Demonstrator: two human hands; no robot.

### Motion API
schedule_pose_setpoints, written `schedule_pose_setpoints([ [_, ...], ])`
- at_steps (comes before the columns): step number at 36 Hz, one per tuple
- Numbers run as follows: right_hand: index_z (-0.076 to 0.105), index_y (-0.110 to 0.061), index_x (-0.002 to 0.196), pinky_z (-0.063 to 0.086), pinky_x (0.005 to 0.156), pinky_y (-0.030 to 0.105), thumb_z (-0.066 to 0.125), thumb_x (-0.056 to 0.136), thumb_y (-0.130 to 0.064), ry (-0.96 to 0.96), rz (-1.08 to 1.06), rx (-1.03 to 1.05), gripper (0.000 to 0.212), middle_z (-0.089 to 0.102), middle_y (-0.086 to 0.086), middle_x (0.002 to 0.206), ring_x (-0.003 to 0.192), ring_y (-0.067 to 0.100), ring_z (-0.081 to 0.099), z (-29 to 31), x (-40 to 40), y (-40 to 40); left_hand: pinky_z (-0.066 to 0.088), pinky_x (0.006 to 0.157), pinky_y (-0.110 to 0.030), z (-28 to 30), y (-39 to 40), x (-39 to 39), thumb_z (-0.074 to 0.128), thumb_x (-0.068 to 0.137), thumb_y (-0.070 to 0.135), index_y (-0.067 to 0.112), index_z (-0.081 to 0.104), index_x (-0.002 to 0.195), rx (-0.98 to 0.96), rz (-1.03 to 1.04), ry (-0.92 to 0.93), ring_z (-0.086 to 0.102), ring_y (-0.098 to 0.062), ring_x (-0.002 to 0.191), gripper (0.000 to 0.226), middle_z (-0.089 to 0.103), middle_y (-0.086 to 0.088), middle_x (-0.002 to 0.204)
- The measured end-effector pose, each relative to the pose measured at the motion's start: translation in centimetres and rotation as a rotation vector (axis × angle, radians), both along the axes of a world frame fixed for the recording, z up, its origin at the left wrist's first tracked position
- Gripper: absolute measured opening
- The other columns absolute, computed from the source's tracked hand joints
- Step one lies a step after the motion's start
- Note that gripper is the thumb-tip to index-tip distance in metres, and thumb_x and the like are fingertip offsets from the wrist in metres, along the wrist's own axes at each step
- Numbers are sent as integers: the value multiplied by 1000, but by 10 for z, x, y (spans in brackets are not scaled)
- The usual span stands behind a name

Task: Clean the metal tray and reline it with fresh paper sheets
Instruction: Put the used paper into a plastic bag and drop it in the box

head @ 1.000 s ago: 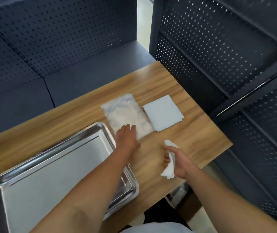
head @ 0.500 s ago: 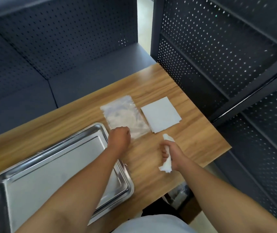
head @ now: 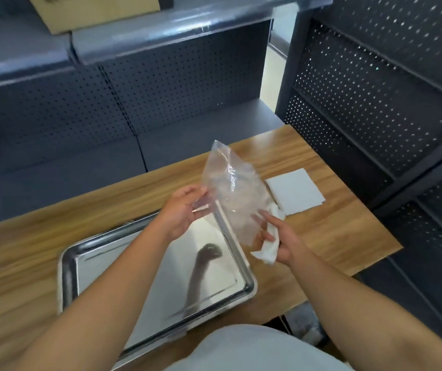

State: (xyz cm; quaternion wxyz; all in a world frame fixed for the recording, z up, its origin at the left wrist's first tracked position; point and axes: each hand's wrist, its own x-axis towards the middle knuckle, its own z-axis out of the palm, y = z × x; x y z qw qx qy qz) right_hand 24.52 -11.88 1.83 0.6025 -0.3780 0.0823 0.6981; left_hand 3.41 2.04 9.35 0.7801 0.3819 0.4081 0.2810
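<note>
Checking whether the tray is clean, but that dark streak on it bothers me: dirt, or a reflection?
Head view: the streak on the metal tray has an arm-and-fist shape under the left hand, so likely its reflection; the clear plastic bag shows glare, and the shelving bows from wide-angle distortion.

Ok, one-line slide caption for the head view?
Left hand lifts clear plastic bag over empty metal tray; right hand holds crumpled tissue.

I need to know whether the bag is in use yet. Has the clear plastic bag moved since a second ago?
Yes. The plastic bag lay flat on the table beside the paper stack; now both hands hold it up above it.
</note>
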Motion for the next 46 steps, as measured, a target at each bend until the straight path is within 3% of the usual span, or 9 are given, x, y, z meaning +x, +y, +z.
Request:
schedule_pose_setpoints([
  [4, 67, -13, 98, 48, 43, 21, 64, 89, -12, 57, 29, 10, 10, 62, -2, 74, 33, 8, 38, 3, -25, 1, 59, 66, -32, -19, 2, -43, 60, 94, 10, 11, 62, 92, -92, 150, 18, 69, -18, 87, 4, 70, -5, 92],
  [10, 65, -11, 82, 46, 44, 21, 67, 80, -14, 103, 29, -76, 5, 57, 1, 73, 38, 10, 42, 3, -48, -16, 58, 64, -34, -50, -6, -81, 57, 96, 8, 12, 60, 93, -190, 226, 88, 68, -17, 84, 6, 71, -4, 85],
  [14, 61, -9, 90, 47, 41, 21, 63, 79, -13, 54, 61, -135, 12, 55, 5, 68, 35, 10, 43, 7, -59, -22, 56, 70, -37, -63, -14, -90, 57, 96, 7, 10, 60, 95, -221, 226, 106, 68, -19, 84, 4, 70, -9, 90],
  [22, 63, -3, 96, 43, 39, 23, 61, 87, -6, -392, 190, -320, 10, 53, 6, 64, 35, 9, 40, 9, -71, -28, 54, 70, -34, -69, -23, -88, 61, 94, 8, 11, 58, 109, -221, 196, 244, 67, -18, 78, 16, 70, -9, 89],
  [28, 63, -5, 94, 36, 38, 21, 66, 83, -3, -912, 82, -402, 12, 56, 8, 63, 38, 13, 43, 8, -81, -27, 43, 103, -44, -72, -31, -76, 67, 87, 21, 20, 48, 138, 389, 69, 878, 52, -32, 123, 55, 52, -10, 138],
  [32, 71, -7, 87, 38, 43, 24, 67, 84, -6, -966, 17, -389, 5, 60, 5, 60, 44, 13, 49, 3, -89, -25, 28, 114, -38, -59, -45, -53, 79, 78, 26, 30, 45, 141, 716, -354, 730, 32, -29, 140, 71, 36, -8, 151],
  [36, 73, -8, 75, 40, 46, 26, 61, 81, -3, -1005, -4, -386, 14, 63, 4, 56, 47, 15, 53, 2, -94, -21, 13, 119, -47, -54, -66, -27, 82, 61, 57, 46, 10, 151, 937, -798, 795, 6, -21, 148, 116, 5, 5, 164],
  [42, 71, -3, 77, 36, 39, 21, 58, 74, -3, -912, 12, -372, 14, 64, 9, 57, 35, 15, 46, 8, -92, -17, 12, 109, -25, -64, -77, -17, 79, 72, 45, 39, 24, 149, 1079, -600, 698, 23, -14, 144, 95, 32, 8, 155],
  [46, 70, 1, 89, 36, 42, 22, 59, 76, 0, -833, -30, -376, 17, 64, 11, 60, 35, 15, 43, 11, -87, -16, 21, 108, -27, -65, -75, -23, 82, 70, 41, 44, 21, 147, 992, -509, 685, 31, -14, 136, 98, 41, 8, 149],
])
